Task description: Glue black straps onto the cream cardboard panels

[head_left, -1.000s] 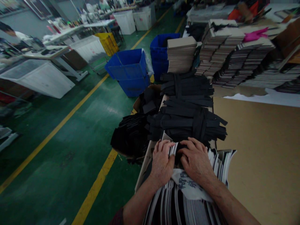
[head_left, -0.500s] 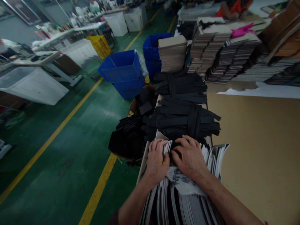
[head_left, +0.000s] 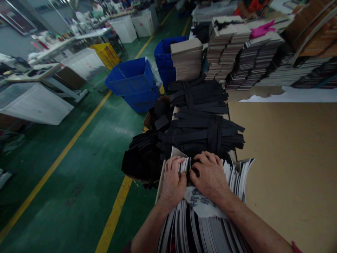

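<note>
A long row of thin white, grey and black sheets [head_left: 210,232] stands on edge in front of me. My left hand [head_left: 173,181] is wrapped over a few white-edged sheets at the row's far left, thumb on their near side. Just to its right, my right hand [head_left: 209,174] rests with curled fingers on the row; what lies under its fingertips is hidden. A white cloth strip with dark handwriting [head_left: 202,203] lies across the sheets below both hands. Bundles of black strips [head_left: 200,131] lie beyond my fingers.
Blue bins [head_left: 134,84] and a dark container of black pieces [head_left: 142,160] stand left of the bundles. Tall stacks of boards [head_left: 186,59] rise behind. A tan board surface [head_left: 286,158] extends right. A person in orange [head_left: 250,8] is at the back.
The view has shifted slightly, so most things sit a little further left. Both hands stay on the sheets, with my right hand's fingers moved only slightly.
</note>
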`<state>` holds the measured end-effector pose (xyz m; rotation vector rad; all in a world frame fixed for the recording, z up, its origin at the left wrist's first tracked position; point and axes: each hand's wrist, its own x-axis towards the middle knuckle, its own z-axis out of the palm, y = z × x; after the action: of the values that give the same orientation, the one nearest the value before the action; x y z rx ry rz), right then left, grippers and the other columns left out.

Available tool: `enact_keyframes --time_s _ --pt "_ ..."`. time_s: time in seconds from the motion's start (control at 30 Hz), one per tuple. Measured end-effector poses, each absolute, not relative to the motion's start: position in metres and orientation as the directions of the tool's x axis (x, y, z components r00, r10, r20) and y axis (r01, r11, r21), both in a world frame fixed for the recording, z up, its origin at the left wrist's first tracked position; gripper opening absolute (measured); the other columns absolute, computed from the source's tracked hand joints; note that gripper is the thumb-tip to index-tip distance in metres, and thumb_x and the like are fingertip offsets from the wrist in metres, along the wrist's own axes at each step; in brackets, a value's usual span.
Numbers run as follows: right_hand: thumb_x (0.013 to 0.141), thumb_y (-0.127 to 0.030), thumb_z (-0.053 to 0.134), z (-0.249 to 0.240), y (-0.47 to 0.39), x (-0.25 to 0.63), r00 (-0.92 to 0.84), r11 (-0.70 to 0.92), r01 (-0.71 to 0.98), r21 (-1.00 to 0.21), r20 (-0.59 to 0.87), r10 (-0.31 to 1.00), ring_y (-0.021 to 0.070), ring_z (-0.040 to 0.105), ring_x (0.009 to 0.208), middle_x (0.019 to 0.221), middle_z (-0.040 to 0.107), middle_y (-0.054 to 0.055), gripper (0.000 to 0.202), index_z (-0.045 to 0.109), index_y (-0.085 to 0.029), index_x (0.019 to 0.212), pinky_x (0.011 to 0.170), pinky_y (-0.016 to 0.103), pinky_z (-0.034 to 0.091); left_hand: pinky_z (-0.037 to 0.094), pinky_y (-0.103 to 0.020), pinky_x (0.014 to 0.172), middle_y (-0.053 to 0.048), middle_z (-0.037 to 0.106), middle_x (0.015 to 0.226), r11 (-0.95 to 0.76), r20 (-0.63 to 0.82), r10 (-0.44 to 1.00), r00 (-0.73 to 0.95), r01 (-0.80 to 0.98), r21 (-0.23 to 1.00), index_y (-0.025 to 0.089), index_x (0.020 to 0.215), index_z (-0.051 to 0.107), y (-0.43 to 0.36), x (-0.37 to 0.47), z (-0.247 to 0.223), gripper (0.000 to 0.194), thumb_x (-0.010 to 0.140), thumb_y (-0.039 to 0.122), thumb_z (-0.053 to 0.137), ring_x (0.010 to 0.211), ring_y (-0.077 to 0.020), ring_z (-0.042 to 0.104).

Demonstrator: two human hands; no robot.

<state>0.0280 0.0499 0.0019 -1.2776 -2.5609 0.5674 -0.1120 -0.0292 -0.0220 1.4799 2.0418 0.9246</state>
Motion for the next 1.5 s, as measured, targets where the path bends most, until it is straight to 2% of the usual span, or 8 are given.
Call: enact_keyframes --time_s 0.43,0.83,0.93,1.07,1.13,1.27,1.5 --pt "0.093 -0.042 0.056 0.003 0.050 0.030 -0.608 0.573 0.719 -0.393 0.044 0.793 0.0295 0.048 0.120 0.114 0.068 0.005 0.030 0.076 -0.024 0.079 0.106 0.051 0.032 0.031 -0.047 0.117 -0.006 0.051 0.135 0.205 0.004 0.946 -0.325 0.606 0.768 0.026 0.124 0.054 -0.031 -0.109 -0.024 0.043 0.085 0.008 0.048 0.132 -0.0215 0.042" --pt "0.090 -0.034 0.058 0.002 0.050 0.030 -0.606 0.563 0.720 -0.405 0.028 0.795 0.0295 0.049 0.119 0.114 0.068 0.004 0.022 0.074 -0.024 0.080 0.106 0.051 0.031 0.032 -0.047 0.117 -0.006 0.051 0.135 0.215 0.001 0.941 -0.337 0.603 0.768 0.026 0.124 0.053 -0.031 -0.108 -0.024 0.044 0.084 0.008 0.049 0.132 -0.0220 0.043" --pt "0.086 -0.027 0.058 0.000 0.051 0.030 -0.585 0.546 0.730 -0.410 0.037 0.810 0.0298 0.049 0.119 0.116 0.067 0.006 0.016 0.072 -0.022 0.090 0.107 0.050 0.031 0.033 -0.046 0.116 -0.006 0.051 0.135 0.216 0.001 0.940 -0.341 0.599 0.771 0.026 0.124 0.053 -0.031 -0.108 -0.023 0.047 0.082 0.007 0.049 0.131 -0.0216 0.043" --pt "0.080 -0.019 0.057 -0.004 0.051 0.032 -0.572 0.543 0.722 -0.430 0.071 0.817 0.0289 0.048 0.120 0.123 0.064 0.008 0.033 0.067 -0.020 0.112 0.106 0.048 0.033 0.031 -0.048 0.117 -0.006 0.051 0.135 0.212 -0.008 0.943 -0.331 0.586 0.782 0.026 0.123 0.054 -0.032 -0.107 -0.020 0.047 0.081 0.007 0.049 0.132 -0.0227 0.043" --pt "0.079 -0.017 0.057 -0.004 0.050 0.034 -0.591 0.556 0.708 -0.434 0.066 0.804 0.0298 0.045 0.124 0.129 0.062 0.006 0.032 0.070 -0.024 0.107 0.105 0.049 0.034 0.030 -0.049 0.118 -0.006 0.051 0.135 0.214 -0.014 0.944 -0.330 0.581 0.786 0.026 0.123 0.054 -0.032 -0.106 -0.018 0.048 0.081 0.006 0.048 0.133 -0.0229 0.042" --pt "0.082 -0.018 0.056 -0.003 0.050 0.036 -0.647 0.593 0.684 -0.424 0.023 0.762 0.0317 0.039 0.133 0.134 0.060 0.002 0.023 0.076 -0.029 0.086 0.108 0.052 0.031 0.029 -0.049 0.119 -0.006 0.052 0.135 0.230 -0.030 0.942 -0.335 0.577 0.784 0.026 0.123 0.055 -0.031 -0.105 -0.015 0.050 0.079 0.003 0.047 0.133 -0.0227 0.042" --pt "0.087 -0.024 0.056 -0.002 0.050 0.035 -0.652 0.597 0.699 -0.394 -0.007 0.758 0.0321 0.042 0.131 0.128 0.064 0.004 0.022 0.078 -0.026 0.085 0.108 0.053 0.032 0.030 -0.050 0.118 -0.007 0.052 0.133 0.180 0.019 0.952 -0.306 0.607 0.774 0.023 0.125 0.052 -0.033 -0.107 -0.015 0.055 0.075 0.001 0.050 0.131 -0.0235 0.044"
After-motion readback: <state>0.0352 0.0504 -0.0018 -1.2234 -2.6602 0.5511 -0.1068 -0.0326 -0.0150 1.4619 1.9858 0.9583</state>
